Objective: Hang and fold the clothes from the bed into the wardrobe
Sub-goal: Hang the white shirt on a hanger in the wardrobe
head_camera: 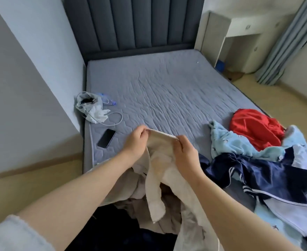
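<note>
Pinching the top edge of the beige garment (161,148) between the left hand (136,142) and the right hand (184,153), both clamped on the fabric with fingers curled over the band. Stretching it flat just above the near end of the bed (167,84). Letting the rest hang down into the heap of pale clothes (141,203) below. Guessing trousers from that band, but honestly not managing to tell for sure.

Probably doing this bit well by keeping the edge taut and level and giving it a shake to free the twisted strip (154,194) dangling underneath. Then laying it out on the bare stretch of mattress ahead before folding. Watching out for dragging other bits of the heap along.

Working around plenty more on the right: a red top (254,127) bunched up, a light blue fleecy thing (227,142) touching it, and navy shorts (257,171) with white stripes lying partly over that. Keeping clear of the phone (106,138) just left of the left hand, plus a white cable (119,120) and a crumpled grey bag (90,106) over by the wall side.

Looking at a quilted grey-blue mattress cover, a padded dark headboard (131,22), pale walls, a white built-in unit (239,29), grey-blue curtains (283,40) off to the right, and a light wood-look floor (276,100). Not seeing the wardrobe anywhere in view.
</note>
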{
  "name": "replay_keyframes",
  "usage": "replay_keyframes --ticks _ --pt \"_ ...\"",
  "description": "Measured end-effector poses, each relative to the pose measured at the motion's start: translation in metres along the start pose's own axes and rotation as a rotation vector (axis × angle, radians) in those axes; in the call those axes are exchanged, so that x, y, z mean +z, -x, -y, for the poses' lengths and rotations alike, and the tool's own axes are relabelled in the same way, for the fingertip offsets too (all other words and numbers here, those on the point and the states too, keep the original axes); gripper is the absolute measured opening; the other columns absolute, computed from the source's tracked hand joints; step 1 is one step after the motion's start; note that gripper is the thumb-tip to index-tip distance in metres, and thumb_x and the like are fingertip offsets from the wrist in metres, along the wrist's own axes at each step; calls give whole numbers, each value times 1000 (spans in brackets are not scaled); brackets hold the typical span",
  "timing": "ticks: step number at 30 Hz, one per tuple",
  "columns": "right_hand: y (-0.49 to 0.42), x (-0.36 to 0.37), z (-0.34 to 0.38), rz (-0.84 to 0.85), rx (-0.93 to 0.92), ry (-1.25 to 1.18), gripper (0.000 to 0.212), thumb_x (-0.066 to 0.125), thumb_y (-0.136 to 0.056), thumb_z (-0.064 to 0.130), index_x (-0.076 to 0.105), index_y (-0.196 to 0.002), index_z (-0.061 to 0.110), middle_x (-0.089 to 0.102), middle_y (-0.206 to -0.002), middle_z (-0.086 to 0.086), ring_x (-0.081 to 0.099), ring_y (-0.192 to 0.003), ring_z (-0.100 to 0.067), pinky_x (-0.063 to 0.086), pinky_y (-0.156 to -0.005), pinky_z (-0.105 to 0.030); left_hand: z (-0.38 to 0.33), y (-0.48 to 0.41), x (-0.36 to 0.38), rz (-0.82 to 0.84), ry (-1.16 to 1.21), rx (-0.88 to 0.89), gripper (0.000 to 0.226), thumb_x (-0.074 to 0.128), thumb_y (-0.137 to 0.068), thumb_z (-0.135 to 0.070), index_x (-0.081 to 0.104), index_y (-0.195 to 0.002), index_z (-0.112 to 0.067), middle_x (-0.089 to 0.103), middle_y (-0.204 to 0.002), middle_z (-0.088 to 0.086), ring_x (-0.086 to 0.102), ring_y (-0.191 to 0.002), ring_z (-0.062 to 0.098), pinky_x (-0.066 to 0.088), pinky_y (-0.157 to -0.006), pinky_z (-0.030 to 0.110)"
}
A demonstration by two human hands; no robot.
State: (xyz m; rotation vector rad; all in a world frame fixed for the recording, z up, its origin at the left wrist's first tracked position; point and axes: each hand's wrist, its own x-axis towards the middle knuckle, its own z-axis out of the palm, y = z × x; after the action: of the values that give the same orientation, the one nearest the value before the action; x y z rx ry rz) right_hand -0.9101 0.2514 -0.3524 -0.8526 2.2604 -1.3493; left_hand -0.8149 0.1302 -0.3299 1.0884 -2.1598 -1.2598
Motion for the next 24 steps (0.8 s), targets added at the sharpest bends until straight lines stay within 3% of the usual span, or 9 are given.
replay_keyframes --ticks 4,8,12,15,19,21,24 --pt "-9 -44 74 -132 -153 -26 25 40 -96 24 45 -73 17 41 -57 7 36 -53 -6 30 -51 -27 -87 0 -50 -54 -11 229 24 39 -98 -13 47 -76 -15 42 -63 -5 38 -59 7 29 -54 21" --pt "-11 -88 168 -223 -365 -85 22 40 -96 24 51 -77 20 46 -62 9 40 -57 -4 31 -50 -17 -173 8 -104 -221 23 416 21 39 -98 -13 57 -93 -4 48 -72 -2 43 -71 14 29 -60 24" --pt "2 -129 264 -351 -548 -189 28 42 -95 26 46 -67 28 42 -52 14 36 -48 -2 33 -48 -25 -254 30 -160 -368 108 610 28 38 -97 -12 48 -71 -20 47 -66 -11 45 -60 -3 31 -54 12" --pt "16 -149 315 -421 -682 -213 23 43 -93 27 52 -72 29 46 -55 14 40 -51 -2 36 -49 -19 -295 45 -193 -505 134 740 26 41 -96 -11 46 -71 -17 43 -65 -10 42 -64 5 30 -57 12" --pt "27 -149 316 -413 -706 -184 24 45 -93 24 51 -70 27 45 -55 12 40 -46 3 30 -44 -13 -288 56 -200 -482 88 764 16 45 -96 -16 53 -84 -10 47 -67 -4 43 -69 12 32 -59 19" --pt "27 -137 286 -375 -634 -125 27 47 -94 21 50 -67 23 44 -56 9 42 -46 5 29 -43 -16 -258 58 -186 -403 46 710 17 46 -96 -15 59 -88 -7 51 -71 2 45 -72 13 32 -60 21" --pt "29 -110 222 -238 -455 -71 23 47 -95 22 57 -74 24 51 -64 9 46 -57 1 34 -45 -10 -193 56 -152 -219 -3 536 17 47 -96 -17 60 -90 -9 52 -71 -3 46 -73 12 35 -62 16"
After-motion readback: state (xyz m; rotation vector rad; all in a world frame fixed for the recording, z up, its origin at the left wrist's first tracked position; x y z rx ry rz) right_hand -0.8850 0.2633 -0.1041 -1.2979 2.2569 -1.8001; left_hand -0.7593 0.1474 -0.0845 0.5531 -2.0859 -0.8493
